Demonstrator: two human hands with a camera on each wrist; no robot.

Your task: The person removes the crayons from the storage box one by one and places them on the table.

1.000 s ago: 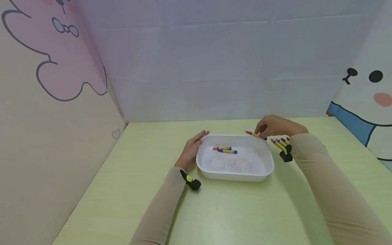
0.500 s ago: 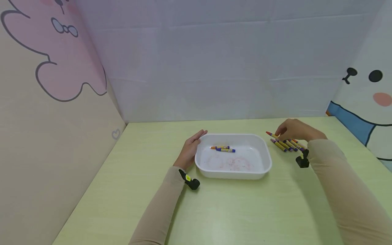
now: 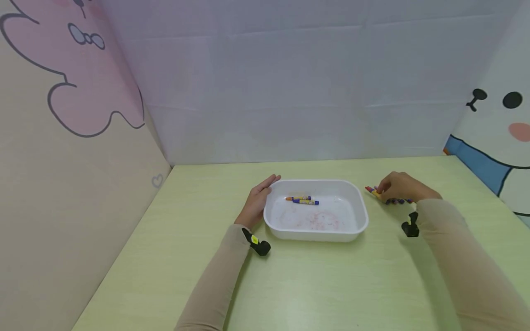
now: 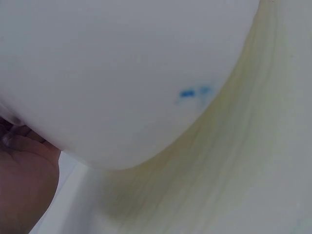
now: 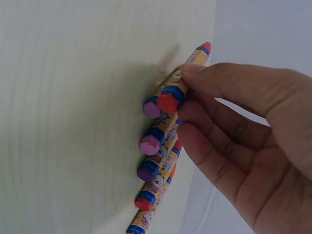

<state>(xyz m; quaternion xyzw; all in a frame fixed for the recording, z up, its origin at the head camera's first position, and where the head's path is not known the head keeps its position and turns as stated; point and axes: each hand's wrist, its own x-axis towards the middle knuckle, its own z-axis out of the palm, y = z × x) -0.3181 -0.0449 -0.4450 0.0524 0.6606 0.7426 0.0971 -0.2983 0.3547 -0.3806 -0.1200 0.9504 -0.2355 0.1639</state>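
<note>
A white plastic tray (image 3: 314,236) stands on the table, with an orange crayon (image 3: 298,198) and a blue crayon (image 3: 306,202) lying side by side in it. My left hand (image 3: 253,207) rests along the tray's left end, its fingers extended against the wall. To the right of the tray, my right hand (image 3: 403,187) pinches a red crayon (image 5: 197,56) between thumb and fingers. This crayon lies over a pink-purple crayon (image 5: 152,108) at the near end of a row. Several more crayons, among them a pink one (image 5: 150,145) and a dark purple one (image 5: 147,170), continue the row.
The pale green table (image 3: 298,280) meets a white cloth backdrop (image 3: 290,92) behind the tray. A wall with a pink cartoon figure (image 3: 99,87) rises at the left, and another cartoon panel (image 3: 497,138) at the right. Reddish smudges mark the tray's floor.
My right hand has carried the red crayon from behind the tray's right corner rightward, then down to the crayon row. My left hand stays at the tray, which has shifted slightly in view.
</note>
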